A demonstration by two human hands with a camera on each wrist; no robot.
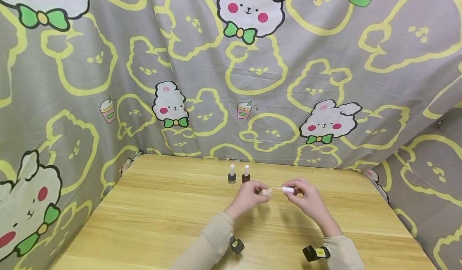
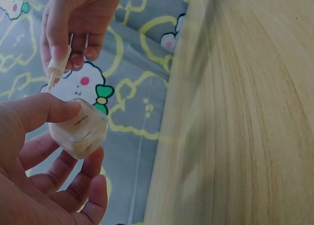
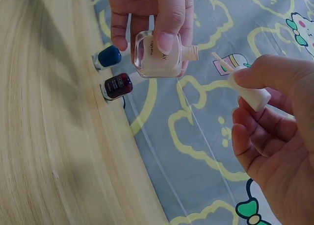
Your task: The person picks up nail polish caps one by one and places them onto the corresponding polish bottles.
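Note:
My left hand (image 1: pixel 249 197) grips a pale cream nail polish bottle (image 3: pixel 157 56), tilted so its threaded neck points toward the right hand. In the left wrist view the thumb lies across the glass bottle (image 2: pixel 81 132), with fingers beneath. My right hand (image 1: pixel 306 197) pinches the white brush cap (image 3: pixel 250 90) between thumb and fingers. Its thin brush (image 3: pixel 222 62) is out of the bottle, pointing at the open neck a short gap away. Both hands are raised above the wooden table (image 1: pixel 162 214).
Two capped nail polish bottles stand behind the left hand: a dark blue one (image 1: pixel 232 177) and a dark red one (image 1: pixel 246 177), both with white caps. A grey curtain (image 1: pixel 213 73) with cartoon rabbits hangs around the table's back and sides. Black wrist cameras sit on both sleeves.

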